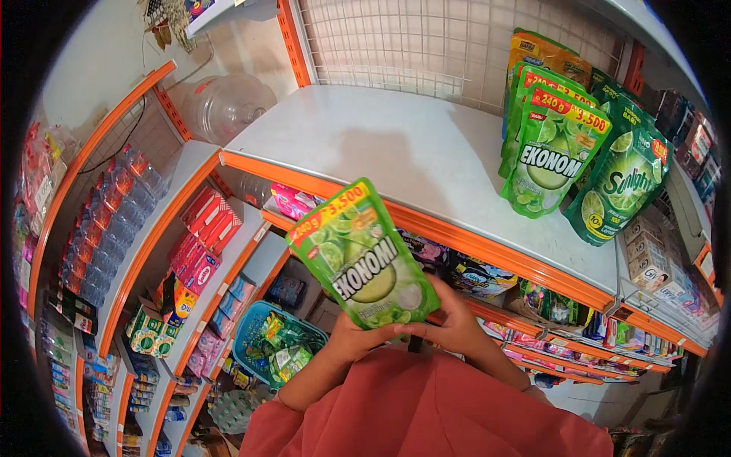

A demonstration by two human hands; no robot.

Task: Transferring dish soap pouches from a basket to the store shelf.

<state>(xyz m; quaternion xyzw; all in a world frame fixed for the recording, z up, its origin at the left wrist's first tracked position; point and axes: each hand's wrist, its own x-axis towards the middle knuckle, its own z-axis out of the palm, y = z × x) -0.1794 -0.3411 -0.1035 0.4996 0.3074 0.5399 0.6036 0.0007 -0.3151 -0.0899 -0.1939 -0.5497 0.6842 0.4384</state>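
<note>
A green Ekonomi refill pouch (365, 257) is held upright and slightly tilted in front of me, its printed face towards the camera. My left hand (362, 337) grips its lower left corner, with the thumb across the bottom edge. On the other side my right hand (454, 320) clasps the lower right edge, its fingers partly hidden behind the pouch. Beyond the pouch lies a white shelf board (365, 131) with an orange front rail. Similar green Ekonomi pouches (551, 154) stand at its right, beside dark green Sunlight pouches (622, 183).
A blue plastic basket (251, 325) with more green pouches sits low at the left. Bottled water (114, 228) and boxed goods (197, 257) fill the left shelves. A large clear water jug (225, 108) lies in the corner. Boxed soaps (651, 251) occupy the right rack.
</note>
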